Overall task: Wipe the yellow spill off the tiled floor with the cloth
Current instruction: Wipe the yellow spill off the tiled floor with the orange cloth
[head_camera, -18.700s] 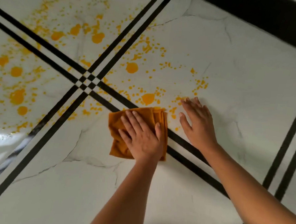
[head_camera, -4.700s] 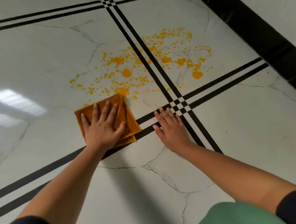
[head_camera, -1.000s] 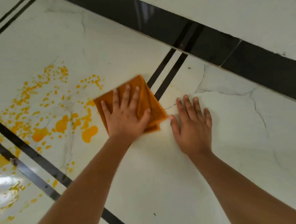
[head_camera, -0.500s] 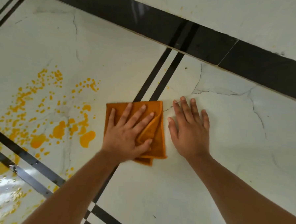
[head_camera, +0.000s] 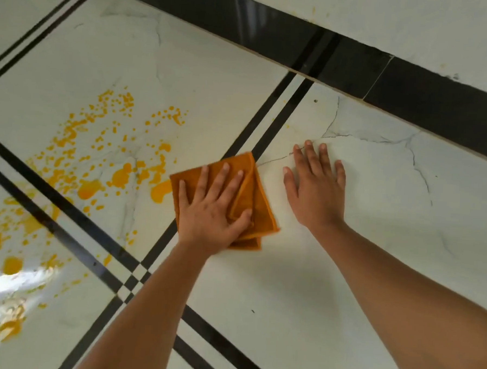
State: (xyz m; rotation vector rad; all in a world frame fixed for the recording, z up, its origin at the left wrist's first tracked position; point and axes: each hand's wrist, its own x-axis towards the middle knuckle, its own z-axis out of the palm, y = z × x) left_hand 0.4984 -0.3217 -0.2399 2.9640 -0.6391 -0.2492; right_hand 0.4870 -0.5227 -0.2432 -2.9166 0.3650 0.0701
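yellow spill | lying mostly unwiped, reaching the cloth at its left edge | left hand pressing spread fingers flat on cloth | right hand bracing spread, just right of cloth | judging most wiping undone

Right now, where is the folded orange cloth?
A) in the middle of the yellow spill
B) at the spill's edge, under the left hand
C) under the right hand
B: the left hand presses the folded orange cloth flat at the yellow spill's edge; the right hand rests on the white tiled floor.
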